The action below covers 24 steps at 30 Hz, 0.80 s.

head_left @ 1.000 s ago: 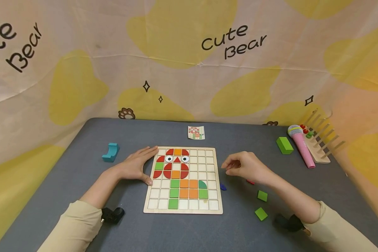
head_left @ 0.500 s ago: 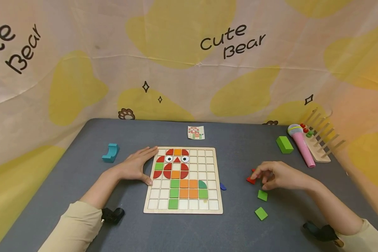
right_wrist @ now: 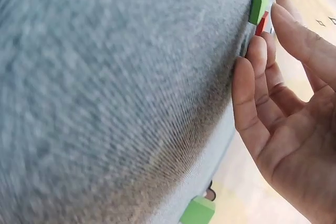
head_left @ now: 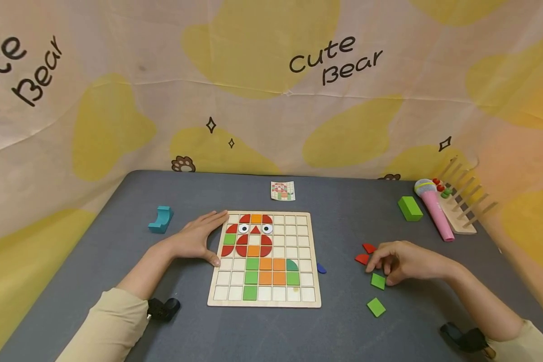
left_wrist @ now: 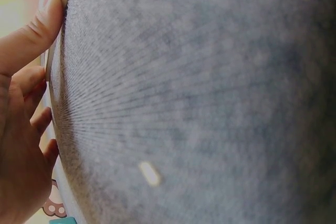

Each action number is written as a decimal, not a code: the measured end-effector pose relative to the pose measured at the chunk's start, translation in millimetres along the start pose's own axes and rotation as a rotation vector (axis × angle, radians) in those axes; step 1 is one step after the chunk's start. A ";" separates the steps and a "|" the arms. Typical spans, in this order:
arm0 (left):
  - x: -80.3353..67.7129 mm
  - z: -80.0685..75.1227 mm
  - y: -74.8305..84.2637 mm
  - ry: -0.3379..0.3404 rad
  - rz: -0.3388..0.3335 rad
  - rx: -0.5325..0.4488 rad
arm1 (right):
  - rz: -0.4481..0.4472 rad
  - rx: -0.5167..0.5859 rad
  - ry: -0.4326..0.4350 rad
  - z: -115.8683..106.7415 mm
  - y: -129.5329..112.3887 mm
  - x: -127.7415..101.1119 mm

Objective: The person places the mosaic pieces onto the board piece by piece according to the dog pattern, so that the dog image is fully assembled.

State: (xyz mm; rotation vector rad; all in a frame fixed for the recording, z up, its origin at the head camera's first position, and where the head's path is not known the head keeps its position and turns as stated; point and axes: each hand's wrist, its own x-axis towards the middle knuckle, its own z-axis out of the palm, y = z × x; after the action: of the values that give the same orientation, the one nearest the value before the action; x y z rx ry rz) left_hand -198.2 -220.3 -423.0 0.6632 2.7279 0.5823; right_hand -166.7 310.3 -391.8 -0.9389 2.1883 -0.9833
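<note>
A wooden grid board (head_left: 291,304) holds red, orange and green tiles and two eye pieces in the pattern of an animal. My left hand (head_left: 192,239) rests at its left edge with thumb and fingers spread; the left wrist view shows the thumb (left_wrist: 44,14) against the rim. Right of the board, my right hand (head_left: 404,260) is low over the table with fingers loosely bent. Its thumb lies right by a green square tile (head_left: 377,281), and its fingertips are beside two red pieces (head_left: 362,259). Closer to me lies another green square tile (head_left: 376,307).
A blue piece (head_left: 321,268) lies by the board's right edge. Behind the board is a small pattern card (head_left: 282,191). A teal curved block (head_left: 160,219) stands left; a green block (head_left: 410,208), a pink microphone (head_left: 436,211) and a pegged wooden stand (head_left: 461,218) are at right.
My right hand has moved right, away from the board's edge to the loose red pieces, then slightly toward me beside the green tile. My left hand has stayed on the board's edge.
</note>
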 end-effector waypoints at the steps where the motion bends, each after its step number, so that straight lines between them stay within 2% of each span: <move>1: 0.1 0.2 0.0 -0.001 -0.002 -0.002 | -0.005 -0.004 -0.001 0.9 0.4 1.2; 15: 0.6 0.3 -0.4 0.000 -0.001 -0.002 | -0.050 -0.085 0.023 6.5 0.7 6.9; 24: -0.3 -0.7 1.2 -0.002 -0.010 -0.009 | 0.014 -0.110 0.044 7.0 -2.8 7.1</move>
State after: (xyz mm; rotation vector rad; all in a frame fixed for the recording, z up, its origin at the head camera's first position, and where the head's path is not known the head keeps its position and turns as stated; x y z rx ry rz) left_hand -197.8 -219.7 -421.9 0.6468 2.7235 0.5904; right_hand -165.0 300.6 -395.0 -0.9593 2.3025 -0.8921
